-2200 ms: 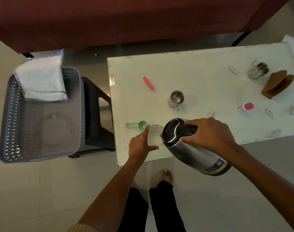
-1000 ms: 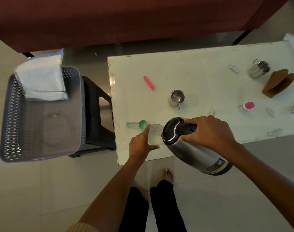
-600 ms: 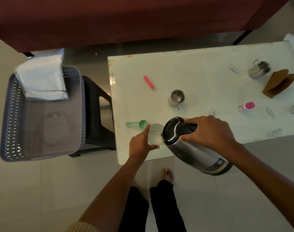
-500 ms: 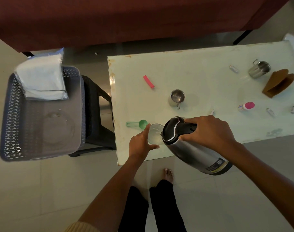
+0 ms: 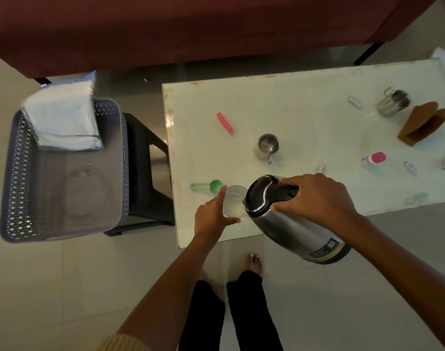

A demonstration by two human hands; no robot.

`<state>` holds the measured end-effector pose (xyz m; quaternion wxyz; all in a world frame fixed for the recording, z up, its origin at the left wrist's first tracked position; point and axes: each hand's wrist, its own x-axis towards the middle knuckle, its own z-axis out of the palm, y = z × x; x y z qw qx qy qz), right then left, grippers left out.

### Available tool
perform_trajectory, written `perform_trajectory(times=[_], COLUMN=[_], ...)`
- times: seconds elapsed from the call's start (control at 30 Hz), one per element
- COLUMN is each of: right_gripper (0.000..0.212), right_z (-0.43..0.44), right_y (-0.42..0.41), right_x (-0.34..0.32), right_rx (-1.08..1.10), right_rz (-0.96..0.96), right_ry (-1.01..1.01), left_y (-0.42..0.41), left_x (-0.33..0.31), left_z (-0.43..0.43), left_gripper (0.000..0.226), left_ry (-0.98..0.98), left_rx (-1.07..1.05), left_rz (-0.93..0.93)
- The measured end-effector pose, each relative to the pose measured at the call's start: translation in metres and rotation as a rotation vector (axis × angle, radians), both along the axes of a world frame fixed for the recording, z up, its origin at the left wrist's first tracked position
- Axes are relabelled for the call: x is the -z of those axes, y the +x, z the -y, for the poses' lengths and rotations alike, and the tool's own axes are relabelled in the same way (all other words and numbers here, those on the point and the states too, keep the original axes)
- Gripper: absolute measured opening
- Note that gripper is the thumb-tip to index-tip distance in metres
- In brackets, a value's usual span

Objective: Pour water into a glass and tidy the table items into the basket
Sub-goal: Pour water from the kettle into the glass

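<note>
Overhead, change: almost none; kettle (image 5: 287, 219) stays tilted, so pouring likely continues.
Right hand (image 5: 315, 198): grips kettle handle, spout over glass (image 5: 235, 202).
Left hand (image 5: 211, 216): curls round glass at table's (image 5: 305, 110) near-left corner.
Basket (image 5: 16, 173): beside table's left edge; tidying seemingly not begun.

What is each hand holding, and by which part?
The right hand grips the steel jug by the black handle on its top. The left hand holds the glass round its side, between thumb and forefinger.

Right hand (image 5: 317, 198) tips flask (image 5: 292, 224) over glass (image 5: 235, 201); left hand (image 5: 211, 216) holds it.
</note>
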<state>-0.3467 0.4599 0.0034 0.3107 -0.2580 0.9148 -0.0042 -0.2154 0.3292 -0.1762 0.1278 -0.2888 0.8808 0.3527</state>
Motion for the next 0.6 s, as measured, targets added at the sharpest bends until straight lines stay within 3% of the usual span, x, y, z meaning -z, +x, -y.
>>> perform_trajectory(times=[0.43, 0.6], right_gripper=[0.056, 0.063], right_z=[-0.024, -0.043], right_y=[-0.002, -0.002], right_x=[0.007, 0.004], right_rx=[-0.047, 0.042], right_rz=[-0.034, -0.035], right_ry=[-0.047, -0.155], left_y=[-0.007, -0.011], left_x=[-0.01, -0.025], left_z=[-0.001, -0.004], left_gripper=[0.092, 0.092], left_ry=[-0.053, -0.12], left_rx=[0.031, 0.126], left_rz=[0.073, 0.184])
